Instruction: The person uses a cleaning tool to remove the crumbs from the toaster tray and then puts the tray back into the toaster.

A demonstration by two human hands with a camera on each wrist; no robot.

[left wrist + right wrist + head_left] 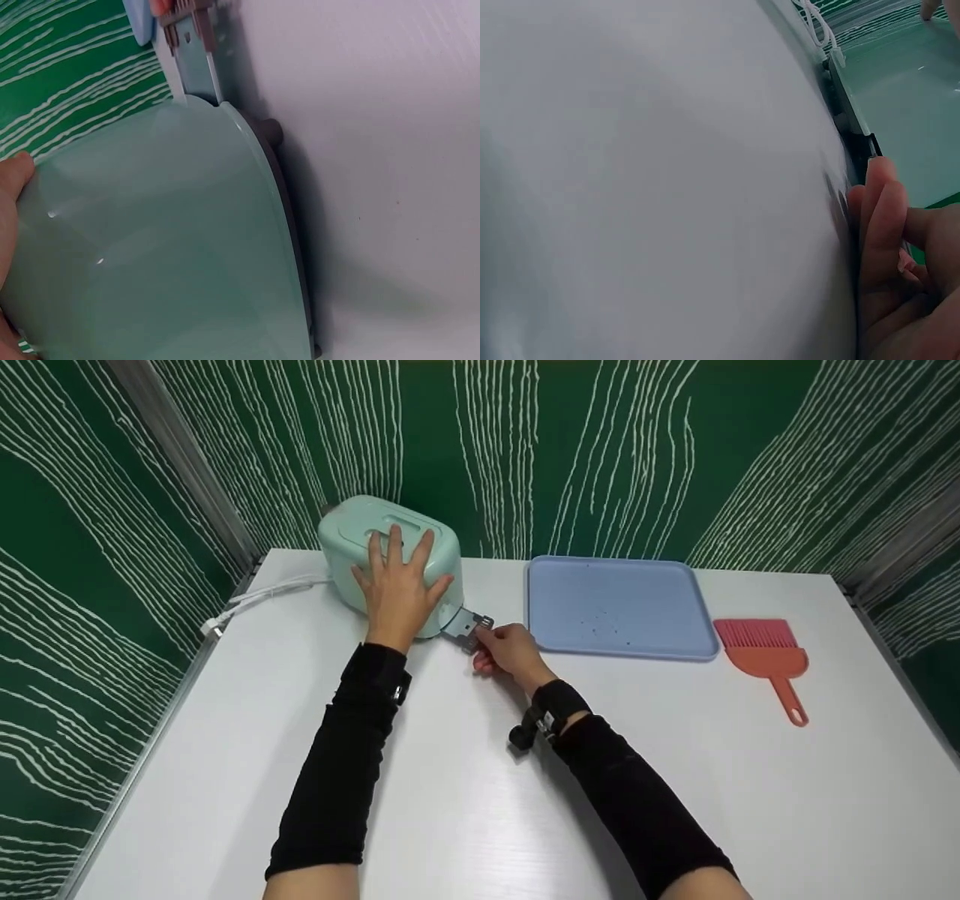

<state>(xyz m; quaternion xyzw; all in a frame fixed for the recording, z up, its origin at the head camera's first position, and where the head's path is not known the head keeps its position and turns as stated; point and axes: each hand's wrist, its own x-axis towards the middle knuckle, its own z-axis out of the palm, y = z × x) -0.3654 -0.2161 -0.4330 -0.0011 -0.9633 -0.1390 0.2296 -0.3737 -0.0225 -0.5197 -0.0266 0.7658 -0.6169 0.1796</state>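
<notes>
A mint-green toaster (345,574) stands at the back left, also large in the left wrist view (150,225). Across its top and near side lies my left hand (397,592), fingers spread and straight. A flat metal crumb tray (463,624) sticks partway out of the toaster's right end, low down. My right hand (514,649) pinches the tray's outer end between thumb and fingers. In the right wrist view the fingers (885,225) are curled close to the tabletop; most of the tray is hidden there.
A blue rectangular tray (615,600) with dark crumbs lies right of the toaster, against the green wall (495,457). Farther right are a red brush (757,634) and an orange dustpan (769,660). A white cord (270,587) trails left from the toaster over the white table (465,780).
</notes>
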